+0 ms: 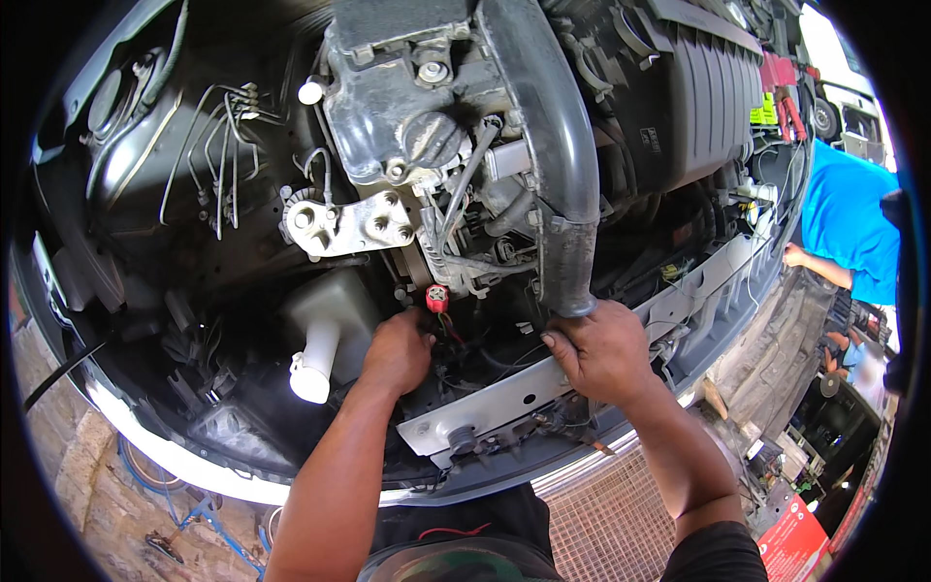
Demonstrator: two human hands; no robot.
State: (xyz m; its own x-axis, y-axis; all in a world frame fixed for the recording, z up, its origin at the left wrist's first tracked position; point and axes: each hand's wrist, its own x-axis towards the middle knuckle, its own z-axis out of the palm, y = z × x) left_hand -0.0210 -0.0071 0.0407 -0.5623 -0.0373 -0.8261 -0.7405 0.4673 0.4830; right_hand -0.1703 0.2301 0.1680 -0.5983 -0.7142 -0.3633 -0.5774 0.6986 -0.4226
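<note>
My right hand (606, 351) closes around the lower end of a thick black intake pipe (567, 165), just above the pale metal crossbar (495, 412). Its thumb lies below the pipe's end, and its fingertips are hidden. My left hand (398, 351) reaches down into the engine bay with curled fingers. Whatever it grips, if anything, is out of sight. Right beside it a red connector (437, 298) with thin wires stands up. To the left of that hand is a white plastic reservoir with a filler neck (315, 364).
The engine cover with its round oil cap (431, 139) lies ahead, and a metal bracket (349, 225) sits left of it. A ribbed black housing (693, 97) fills the far right. Beyond the car's edge, a person in a blue shirt (849, 223) works at the right.
</note>
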